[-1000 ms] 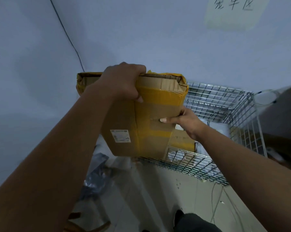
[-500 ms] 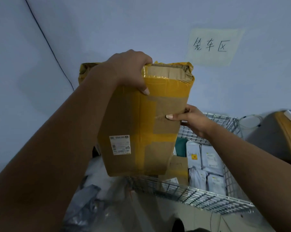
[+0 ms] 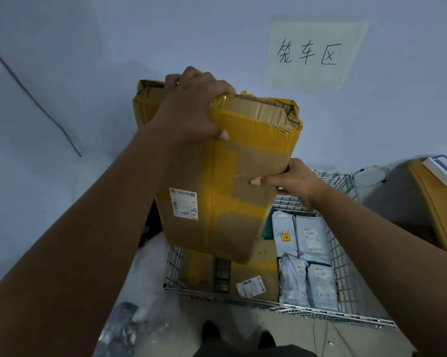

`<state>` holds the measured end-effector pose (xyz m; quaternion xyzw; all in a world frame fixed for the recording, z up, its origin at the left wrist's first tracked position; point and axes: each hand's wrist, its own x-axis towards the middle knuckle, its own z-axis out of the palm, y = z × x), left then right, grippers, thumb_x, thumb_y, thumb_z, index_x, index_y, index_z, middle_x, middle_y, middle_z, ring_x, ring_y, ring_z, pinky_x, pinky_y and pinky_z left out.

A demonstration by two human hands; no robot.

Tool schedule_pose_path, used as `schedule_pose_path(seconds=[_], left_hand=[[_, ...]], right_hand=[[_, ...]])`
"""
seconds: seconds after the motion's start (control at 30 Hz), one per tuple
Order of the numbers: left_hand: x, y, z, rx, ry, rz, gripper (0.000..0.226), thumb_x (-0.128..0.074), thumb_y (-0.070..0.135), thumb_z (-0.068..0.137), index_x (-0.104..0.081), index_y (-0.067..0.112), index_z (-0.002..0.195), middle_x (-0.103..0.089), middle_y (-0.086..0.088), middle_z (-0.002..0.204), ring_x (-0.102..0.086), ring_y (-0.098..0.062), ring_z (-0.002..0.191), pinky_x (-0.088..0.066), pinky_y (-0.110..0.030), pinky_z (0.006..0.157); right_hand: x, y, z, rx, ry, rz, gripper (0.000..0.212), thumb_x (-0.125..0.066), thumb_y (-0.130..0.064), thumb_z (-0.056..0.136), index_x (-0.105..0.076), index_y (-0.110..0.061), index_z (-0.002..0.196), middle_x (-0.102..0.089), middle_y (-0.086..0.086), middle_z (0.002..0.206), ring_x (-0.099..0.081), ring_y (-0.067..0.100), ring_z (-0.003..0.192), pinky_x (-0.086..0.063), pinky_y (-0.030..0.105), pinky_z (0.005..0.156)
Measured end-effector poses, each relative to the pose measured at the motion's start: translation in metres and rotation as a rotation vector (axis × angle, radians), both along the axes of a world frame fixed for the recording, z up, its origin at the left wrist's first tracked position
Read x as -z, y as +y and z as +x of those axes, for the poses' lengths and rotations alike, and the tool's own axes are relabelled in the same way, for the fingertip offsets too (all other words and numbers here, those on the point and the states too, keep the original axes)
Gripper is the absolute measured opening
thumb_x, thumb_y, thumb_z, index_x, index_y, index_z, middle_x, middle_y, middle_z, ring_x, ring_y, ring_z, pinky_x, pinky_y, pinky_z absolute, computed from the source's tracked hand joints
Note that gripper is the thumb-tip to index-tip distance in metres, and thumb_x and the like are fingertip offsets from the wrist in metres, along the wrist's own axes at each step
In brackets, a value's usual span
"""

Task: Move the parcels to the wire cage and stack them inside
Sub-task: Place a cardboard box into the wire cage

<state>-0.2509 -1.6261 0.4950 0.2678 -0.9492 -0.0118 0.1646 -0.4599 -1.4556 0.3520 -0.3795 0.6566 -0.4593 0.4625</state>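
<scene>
I hold a tall cardboard parcel [image 3: 232,199] wrapped in yellow tape upright over the left part of the wire cage [image 3: 281,307]. My left hand [image 3: 191,109] grips its top end from above. My right hand [image 3: 292,180] grips its right edge, thumb on the front face. A white label sits on the parcel's front. Inside the cage lie another cardboard box [image 3: 256,274] under the held parcel and several grey mailer bags [image 3: 307,261] stacked at the right.
A paper sign [image 3: 312,52] hangs on the wall above the cage. Plastic wrap and a dark bag [image 3: 124,328] lie on the floor at the left. A yellow-edged table [image 3: 433,202] with a small box stands at the right. My shoes [image 3: 212,331] show below.
The view has tilted down and nearer, showing more of the cage's inside. The parcel, still in both hands, now hangs over the cage's left part.
</scene>
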Motion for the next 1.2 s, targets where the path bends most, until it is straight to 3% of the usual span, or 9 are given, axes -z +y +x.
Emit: schedule_pose_path(seconds=[0.33,0.5,0.63,0.8,0.9,1.0,1.07,1.17,1.2], left_hand=[[0.041,-0.039,-0.067,0.156,0.056,0.07,0.084,-0.089,0.059,0.064,-0.059,0.038,0.14,-0.059,0.006,0.139,-0.043,-0.023,0.135,-0.028,-0.042,0.105],[0.086,-0.035,-0.091,0.121,0.154,0.133,0.087,-0.082,0.051,0.081,-0.042,0.037,0.157,-0.036,-0.002,0.164,-0.027,-0.029,0.153,-0.028,-0.053,0.122],[0.131,-0.026,-0.114,0.1,0.153,0.382,0.088,-0.078,0.047,0.088,-0.03,0.039,0.162,-0.013,0.001,0.173,-0.014,-0.031,0.159,-0.03,-0.057,0.124],[0.184,-0.002,-0.131,0.099,0.126,0.689,0.088,-0.074,0.044,0.093,-0.02,0.045,0.163,-0.003,0.009,0.175,-0.013,-0.023,0.159,-0.024,-0.042,0.119],[0.201,0.008,-0.139,0.053,0.136,0.762,0.088,-0.072,0.047,0.094,-0.016,0.049,0.162,-0.004,0.01,0.175,-0.015,-0.023,0.159,-0.027,-0.043,0.115],[0.207,0.01,-0.143,0.005,0.167,0.927,0.085,-0.07,0.044,0.097,-0.016,0.047,0.163,-0.006,0.007,0.175,-0.015,-0.024,0.159,-0.025,-0.05,0.123],[0.209,0.007,-0.143,-0.011,0.241,1.095,0.081,-0.068,0.038,0.099,-0.019,0.043,0.164,-0.01,0.005,0.174,-0.018,-0.022,0.159,-0.029,-0.051,0.126],[0.212,0.004,-0.14,-0.089,0.328,1.3,0.078,-0.068,0.039,0.099,-0.022,0.046,0.162,-0.016,0.008,0.173,-0.03,-0.025,0.155,-0.052,-0.049,0.109],[0.214,0.004,-0.138,-0.111,0.348,1.345,0.078,-0.068,0.04,0.099,-0.023,0.048,0.161,-0.017,0.009,0.172,-0.032,-0.025,0.154,-0.056,-0.046,0.104]], right_hand=[[0.017,0.011,-0.022,0.271,0.068,0.062,0.058,-0.101,-0.034,0.061,-0.075,-0.03,0.112,-0.079,-0.015,0.107,-0.076,0.007,0.094,-0.063,0.026,0.073],[0.027,0.019,-0.031,0.433,0.095,0.103,0.064,-0.101,-0.034,0.063,-0.074,-0.021,0.119,-0.078,-0.007,0.111,-0.076,0.014,0.096,-0.063,0.027,0.068],[0.031,0.025,-0.047,0.52,0.13,0.177,0.068,-0.099,-0.041,0.064,-0.071,-0.017,0.121,-0.078,-0.003,0.112,-0.076,0.019,0.097,-0.067,0.042,0.071],[0.042,0.023,-0.064,0.485,0.168,0.26,0.066,-0.097,-0.047,0.062,-0.072,-0.019,0.116,-0.079,-0.001,0.108,-0.077,0.021,0.094,-0.067,0.047,0.072],[0.052,0.016,-0.069,0.481,0.205,0.27,0.052,-0.095,-0.056,0.059,-0.073,-0.03,0.098,-0.079,-0.008,0.098,-0.077,0.016,0.089,-0.067,0.043,0.07],[0.068,0.001,-0.069,0.453,0.291,0.281,0.042,-0.09,-0.06,0.063,-0.071,-0.032,0.087,-0.078,-0.01,0.085,-0.076,0.014,0.081,-0.067,0.042,0.072],[0.08,-0.008,-0.064,0.427,0.345,0.279,0.043,-0.087,-0.061,0.067,-0.072,-0.03,0.091,-0.076,-0.012,0.08,-0.075,0.009,0.075,-0.065,0.037,0.068],[0.098,-0.02,-0.052,0.386,0.376,0.243,0.045,-0.085,-0.057,0.073,-0.068,-0.032,0.106,-0.071,-0.019,0.082,-0.069,-0.007,0.067,-0.054,0.015,0.055],[0.105,-0.024,-0.047,0.373,0.371,0.23,0.044,-0.085,-0.052,0.075,-0.067,-0.03,0.109,-0.071,-0.018,0.083,-0.069,-0.006,0.066,-0.053,0.015,0.054]])
